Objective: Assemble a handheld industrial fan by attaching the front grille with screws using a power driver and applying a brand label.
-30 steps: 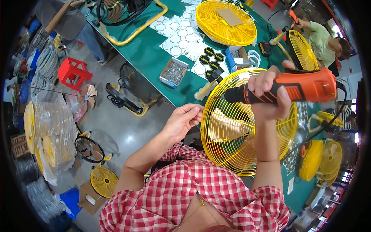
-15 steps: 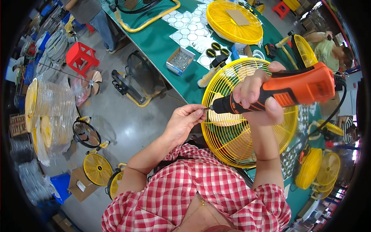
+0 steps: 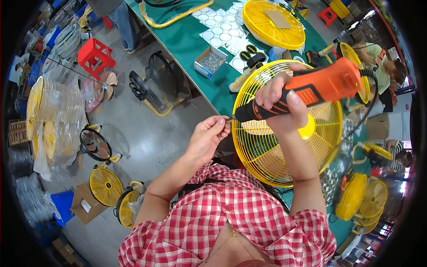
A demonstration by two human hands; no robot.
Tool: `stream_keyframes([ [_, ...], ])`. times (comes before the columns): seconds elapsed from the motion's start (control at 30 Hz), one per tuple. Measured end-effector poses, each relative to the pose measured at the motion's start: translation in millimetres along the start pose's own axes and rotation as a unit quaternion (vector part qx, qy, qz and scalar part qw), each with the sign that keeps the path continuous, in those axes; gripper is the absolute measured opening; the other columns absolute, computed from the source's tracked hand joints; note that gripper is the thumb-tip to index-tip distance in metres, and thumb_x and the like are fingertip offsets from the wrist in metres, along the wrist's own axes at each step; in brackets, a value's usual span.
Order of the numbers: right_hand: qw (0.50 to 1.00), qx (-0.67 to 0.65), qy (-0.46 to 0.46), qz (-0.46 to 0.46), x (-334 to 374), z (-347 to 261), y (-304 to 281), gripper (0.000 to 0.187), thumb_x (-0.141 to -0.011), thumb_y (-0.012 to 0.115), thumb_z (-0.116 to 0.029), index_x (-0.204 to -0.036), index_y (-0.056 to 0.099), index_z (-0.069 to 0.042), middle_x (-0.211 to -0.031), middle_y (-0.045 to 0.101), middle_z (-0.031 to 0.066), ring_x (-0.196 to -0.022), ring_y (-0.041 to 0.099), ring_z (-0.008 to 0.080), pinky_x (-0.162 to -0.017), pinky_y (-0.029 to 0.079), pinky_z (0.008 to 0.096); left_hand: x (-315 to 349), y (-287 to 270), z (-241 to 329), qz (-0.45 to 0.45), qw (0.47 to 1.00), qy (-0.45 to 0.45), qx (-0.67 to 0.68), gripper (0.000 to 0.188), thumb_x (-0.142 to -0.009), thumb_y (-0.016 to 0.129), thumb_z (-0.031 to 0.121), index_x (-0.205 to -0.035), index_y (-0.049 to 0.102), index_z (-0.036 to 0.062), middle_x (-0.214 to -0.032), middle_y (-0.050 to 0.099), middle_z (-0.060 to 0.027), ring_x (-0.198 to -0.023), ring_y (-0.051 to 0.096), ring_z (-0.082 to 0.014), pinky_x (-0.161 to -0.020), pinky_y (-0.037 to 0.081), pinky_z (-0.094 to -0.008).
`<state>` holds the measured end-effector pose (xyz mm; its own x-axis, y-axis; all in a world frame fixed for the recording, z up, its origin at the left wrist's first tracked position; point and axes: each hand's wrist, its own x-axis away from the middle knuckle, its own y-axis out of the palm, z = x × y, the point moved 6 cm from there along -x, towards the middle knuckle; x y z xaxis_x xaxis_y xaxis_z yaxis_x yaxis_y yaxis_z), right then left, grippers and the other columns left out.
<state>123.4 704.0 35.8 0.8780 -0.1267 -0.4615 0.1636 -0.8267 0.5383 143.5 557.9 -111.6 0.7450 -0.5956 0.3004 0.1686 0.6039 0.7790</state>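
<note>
My right hand (image 3: 284, 104) is wrapped round an orange and black electric screwdriver (image 3: 327, 84). Its cable trails from the rear end, and its nose points left. At the bit, the thumb and fingertips of my left hand (image 3: 208, 135) are pinched together. Whatever small piece they hold there is too small to make out. Below the tool a yellow wire fan guard (image 3: 307, 129) with a yellow hub stands at the table edge, its pale blades showing through the wires. The screwdriver and my right forearm cover part of it.
On the green table (image 3: 182, 44) stand a small box of screws (image 3: 210, 62), white round-label sheets (image 3: 218, 33) and another yellow fan guard (image 3: 273, 24). Fans and a red stool (image 3: 95, 58) occupy the floor at left. A co-worker (image 3: 378, 62) is at the far right.
The screwdriver and both hands have shifted slightly left and up, and the tool no longer hides the fan's hub. My left fingers stay pinched at the bit. The whole view has shifted a little.
</note>
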Motion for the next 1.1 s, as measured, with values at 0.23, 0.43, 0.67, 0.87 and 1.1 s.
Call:
stream_keyframes([
  [0.23,0.994,0.014,0.019,-0.105,2.4,8.8,3.2,0.053,-0.077,0.061,-0.017,-0.121,0.033,-0.007,-0.071,0.05,0.0081,-0.058,0.052,0.0187,-0.058,0.045,0.0337,-11.4,-6.8,-10.8,0.022,1.0,0.013,-0.011,0.014,-0.086,0.059,0.012,-0.095,0.06,0.0006,-0.085,0.059,-0.0014,-0.074,0.052,-0.0081,-0.068,0.043,-0.0208],
  [0.43,0.995,0.089,0.046,-0.006,2.3,40.9,-27.5,0.05,-0.071,0.065,-0.009,-0.114,0.039,-0.001,-0.067,0.053,0.0072,-0.056,0.052,0.0146,-0.053,0.043,0.0282,-43.0,-32.1,-21.9,0.104,0.967,0.159,-0.167,0.012,-0.081,0.063,0.003,-0.093,0.063,0.0021,-0.081,0.054,0.0018,-0.075,0.049,-0.0066,-0.069,0.039,-0.0197],
  [0.67,0.955,0.274,0.084,-0.078,5.6,72.2,-40.4,0.047,-0.07,0.067,-0.007,-0.109,0.042,0.001,-0.065,0.055,0.0049,-0.056,0.052,0.0106,-0.054,0.042,0.0241,-53.4,-55.3,-46.2,0.138,0.929,0.224,-0.262,0.014,-0.08,0.061,-0.001,-0.093,0.066,0.0001,-0.088,0.047,-0.0016,-0.075,0.048,-0.0082,-0.067,0.041,-0.0203],
  [0.87,0.934,0.32,0.075,-0.138,2.7,84.3,-35.5,0.048,-0.072,0.065,-0.007,-0.111,0.04,-0.001,-0.065,0.054,0.0051,-0.056,0.052,0.0105,-0.054,0.042,0.0233,-52.1,-56.5,-44.6,0.141,0.897,0.232,-0.349,0.02,-0.081,0.06,0.0,-0.101,0.064,0.0014,-0.081,0.047,-0.001,-0.071,0.048,-0.0089,-0.063,0.041,-0.021],
  [1.1,0.905,0.342,0.134,-0.216,8.8,112.6,-24.9,0.04,-0.061,0.074,-0.014,-0.096,0.057,-0.002,-0.072,0.059,0.0074,-0.063,0.057,0.0143,-0.06,0.046,0.0271,-50.0,-89.9,-93.4,0.098,0.852,0.063,-0.51,0.045,-0.089,0.05,0.038,-0.108,0.052,-0.0027,-0.082,0.062,-0.0181,-0.079,0.059,-0.0212,-0.071,0.044,-0.0358],
])
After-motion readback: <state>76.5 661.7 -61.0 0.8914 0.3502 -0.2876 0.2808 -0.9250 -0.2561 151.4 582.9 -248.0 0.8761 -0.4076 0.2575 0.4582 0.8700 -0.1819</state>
